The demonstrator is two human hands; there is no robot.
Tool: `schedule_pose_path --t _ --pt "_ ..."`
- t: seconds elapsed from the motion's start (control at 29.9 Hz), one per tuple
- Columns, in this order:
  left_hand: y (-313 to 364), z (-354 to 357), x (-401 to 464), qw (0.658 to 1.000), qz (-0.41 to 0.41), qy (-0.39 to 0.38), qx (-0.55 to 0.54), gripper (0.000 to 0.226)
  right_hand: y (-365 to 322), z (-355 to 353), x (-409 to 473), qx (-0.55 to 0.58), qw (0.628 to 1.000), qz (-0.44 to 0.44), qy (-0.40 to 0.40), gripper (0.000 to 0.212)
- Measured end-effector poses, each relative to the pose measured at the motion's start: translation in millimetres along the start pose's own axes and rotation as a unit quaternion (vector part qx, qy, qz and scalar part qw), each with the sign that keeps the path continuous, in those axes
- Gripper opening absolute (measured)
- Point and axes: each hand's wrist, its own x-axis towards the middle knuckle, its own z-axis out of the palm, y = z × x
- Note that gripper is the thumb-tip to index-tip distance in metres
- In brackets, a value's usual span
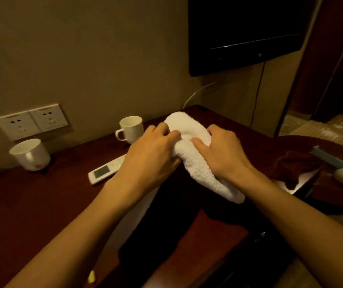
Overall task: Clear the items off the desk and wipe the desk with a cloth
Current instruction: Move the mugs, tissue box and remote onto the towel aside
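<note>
Over the dark wooden desk (31, 204), both hands' fingers (199, 142) clamp the fluffy white cloth (197, 163).

I am counting two white ceramic mugs (131, 129) (31, 154), one white rectangular remote control (106, 169), one white terry cloth (195, 154), two white wall sockets (32, 120).

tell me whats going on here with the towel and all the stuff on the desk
A person grips a white towel with both hands, the left hand and right hand, above the dark red desk. The desk is not yet cleared: two white mugs and a white remote sit on it near the wall.
</note>
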Motion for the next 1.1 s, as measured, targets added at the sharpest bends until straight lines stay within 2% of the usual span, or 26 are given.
schedule_pose_path --t 0.17,0.37,0.5,0.73,0.9,1.04,1.1 --pt "8 21 70 1.0 0.025 0.012 0.007 0.044 41 -16 59 -0.009 0.999 -0.019 0.032 0.035" --pt "0 53 145 0.998 0.035 0.028 0.052 0.041 80 -14 130 -0.028 0.998 -0.032 0.052 0.031" --pt "-3 81 189 0.996 0.048 0.029 0.073 0.04 111 -8 166 -0.04 0.998 -0.017 0.055 0.035" --pt "-1 145 223 0.994 0.048 -0.02 0.095 0.038 166 18 186 -0.066 0.997 0.046 0.023 0.039" --pt "-1 172 232 0.991 0.024 -0.103 0.088 0.045 190 35 180 -0.079 0.994 0.081 0.01 0.042" --pt "-3 171 239 0.97 -0.022 -0.242 -0.017 0.066 194 38 172 -0.094 0.991 0.092 -0.008 0.046" --pt "-3 164 234 0.961 -0.024 -0.272 -0.032 0.077 191 37 163 -0.103 0.989 0.097 -0.03 0.05"
